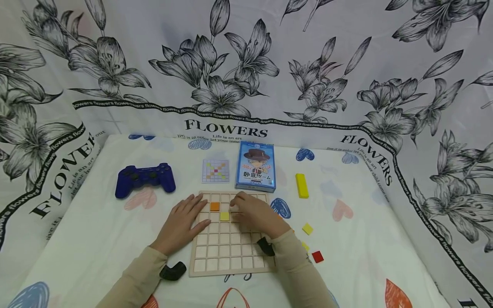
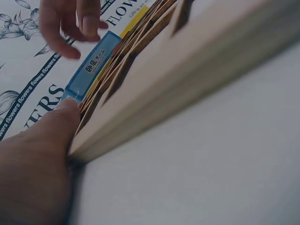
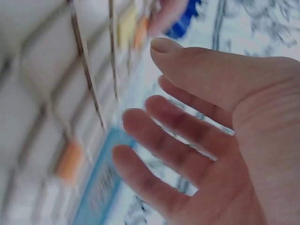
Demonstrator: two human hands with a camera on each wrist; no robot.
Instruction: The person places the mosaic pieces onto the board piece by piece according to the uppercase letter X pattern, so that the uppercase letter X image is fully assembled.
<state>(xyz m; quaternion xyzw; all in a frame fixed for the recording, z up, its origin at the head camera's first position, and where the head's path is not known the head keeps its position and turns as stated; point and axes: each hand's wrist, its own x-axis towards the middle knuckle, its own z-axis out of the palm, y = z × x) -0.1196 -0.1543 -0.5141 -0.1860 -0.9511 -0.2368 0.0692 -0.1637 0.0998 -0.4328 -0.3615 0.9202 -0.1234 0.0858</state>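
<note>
A light wooden grid board (image 1: 212,265) lies in front of me. One orange tile (image 1: 215,206) and one yellow tile (image 1: 224,216) sit in its upper squares. My left hand (image 1: 182,224) rests at the board's left edge, fingers stretched and thumb over the squares. Above the upper middle squares is my right hand (image 1: 254,211), covering part of the grid in the head view. The right wrist view shows its fingers (image 3: 159,136) loosely bent and spread apart from the thumb, with nothing between them. Another orange tile (image 3: 70,161) shows on the board there.
Behind the board stand a blue game box (image 1: 256,167) and a small card with a colored grid (image 1: 215,171). A dark blue game controller (image 1: 145,179) lies at left. To the right are a yellow block (image 1: 302,185), a yellow tile (image 1: 307,229) and a red tile (image 1: 317,256).
</note>
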